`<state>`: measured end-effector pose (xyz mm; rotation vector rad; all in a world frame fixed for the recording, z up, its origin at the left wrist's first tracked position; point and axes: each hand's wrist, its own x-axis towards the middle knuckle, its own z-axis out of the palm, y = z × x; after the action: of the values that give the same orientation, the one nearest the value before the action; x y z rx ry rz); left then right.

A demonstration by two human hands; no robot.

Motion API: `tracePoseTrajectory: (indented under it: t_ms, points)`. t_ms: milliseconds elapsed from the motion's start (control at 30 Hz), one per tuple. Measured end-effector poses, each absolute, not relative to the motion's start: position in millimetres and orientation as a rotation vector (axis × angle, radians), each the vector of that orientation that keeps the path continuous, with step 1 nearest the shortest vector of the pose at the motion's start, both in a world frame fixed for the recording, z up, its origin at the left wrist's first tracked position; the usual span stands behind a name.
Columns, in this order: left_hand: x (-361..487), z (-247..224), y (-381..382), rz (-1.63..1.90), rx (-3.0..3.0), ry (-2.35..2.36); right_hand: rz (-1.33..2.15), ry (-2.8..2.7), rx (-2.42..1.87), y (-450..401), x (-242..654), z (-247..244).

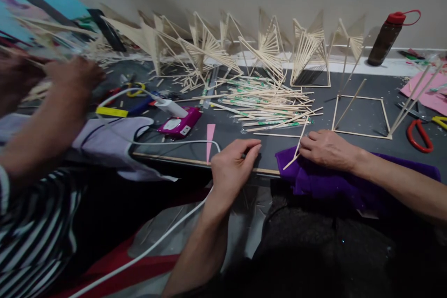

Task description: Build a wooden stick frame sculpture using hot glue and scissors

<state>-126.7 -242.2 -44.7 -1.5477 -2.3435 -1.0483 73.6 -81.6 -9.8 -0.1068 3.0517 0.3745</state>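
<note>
My right hand (pixel 326 150) is closed on thin wooden sticks (pixel 302 138). One slants up from the fingers and another points down to the left; whether they are joined is hidden by my fingers. Beneath this hand a purple cloth (pixel 307 179) hangs over the table edge. My left hand (pixel 232 167) is at the edge, thumb and fingertips pinched together; anything between them is too small to make out. A single stick (pixel 275 135) lies flat between the hands. Behind my right hand stands a square stick frame (pixel 363 133) with sticks rising from its corners.
Loose and wrapped sticks (pixel 268 102) are piled mid-table, with finished-looking stick structures (pixel 310 56) behind. Red-handled pliers (pixel 419 137) and a bottle (pixel 387 39) are at right. A magenta power adapter (pixel 179 122) trails a white cable (pixel 164 235). A co-worker's hand (pixel 73 74) is at left.
</note>
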Motion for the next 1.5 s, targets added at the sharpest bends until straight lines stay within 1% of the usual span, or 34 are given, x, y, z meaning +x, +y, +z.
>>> tracePoseTrajectory:
  t_ms: [100,233,300,367,433,500,567,667,733,800,867,933,1000,1067,1133,1200,1300,1400,1467,1500]
  points:
    - [-126.7,-40.8,-217.2,-0.679,-1.765,-2.258,0.371,3.047,-0.129,-82.3,76.4,-13.4]
    - [-126.6,-37.4,-186.6,-0.118,-1.948,-2.294,0.343,3.072,-0.12,-80.3,81.4,-19.6]
    - [-128.4,-38.3,-181.4,0.029,-1.953,-2.304,0.327,3.085,-0.119,-79.4,82.6,-21.1]
    - [-132.5,-39.8,-182.8,0.042,-1.936,-2.309,0.319,3.094,-0.111,-78.9,82.8,-21.2]
    - [-138.0,-40.3,-187.8,-0.092,-1.906,-2.35,0.315,3.095,-0.103,-78.0,81.1,-20.5]
    - [-142.8,-38.2,-192.8,-0.421,-1.843,-2.428,0.296,3.084,-0.106,-75.8,75.9,-20.0]
    - [-144.5,-32.6,-195.2,-0.967,-1.753,-2.528,0.261,3.066,-0.09,-71.6,66.5,-20.4]
    - [-139.5,-19.9,-192.6,-2.035,-1.544,-2.601,0.247,3.066,0.078,-64.1,49.5,-21.2]
    - [-133.7,-11.5,-188.2,-2.644,-1.382,-2.527,0.267,3.101,0.246,-60.7,42.3,-19.7]
    - [-128.3,-5.6,-183.5,-3.028,-1.265,-2.426,0.285,3.161,0.357,-59.7,41.8,-15.9]
    - [-123.3,-3.3,-179.5,-3.245,-1.183,-2.366,0.295,3.262,0.384,-60.5,47.4,-10.6]
    - [-116.9,-4.2,-176.8,-3.363,-1.153,-2.35,0.303,3.409,0.345,-62.1,56.2,-6.0]
    - [-107.5,-6.9,-175.9,-3.348,-1.198,-2.42,0.32,3.564,0.211,-64.8,66.0,-3.3]
    - [-95.8,-10.0,-177.4,-3.173,-1.334,-2.601,0.395,3.65,0.046,-69.1,76.9,-3.0]
    - [-84.4,-12.0,-180.9,-2.895,-1.539,-2.817,0.518,3.65,-0.066,-75.2,89.8,-4.4]
    - [-75.3,-12.0,-184.5,-2.691,-1.742,-2.89,0.641,3.625,-0.084,-82.0,104.7,-7.3]
    - [-64.1,-9.4,-184.6,-2.511,-2.005,-2.905,0.739,3.64,-0.029,-86.1,126.2,-14.4]
    - [-50.0,-6.9,-172.5,-2.382,-2.157,-2.921,0.632,3.704,0.009,-73.4,138.1,-22.0]
    - [-37.9,-5.9,-160.2,-2.403,-2.104,-2.827,0.467,3.774,0.135,-59.1,141.3,-24.5]
    - [-31.7,-5.6,-155.2,-2.464,-2.02,-2.74,0.379,3.811,0.268,-53.5,143.7,-24.8]
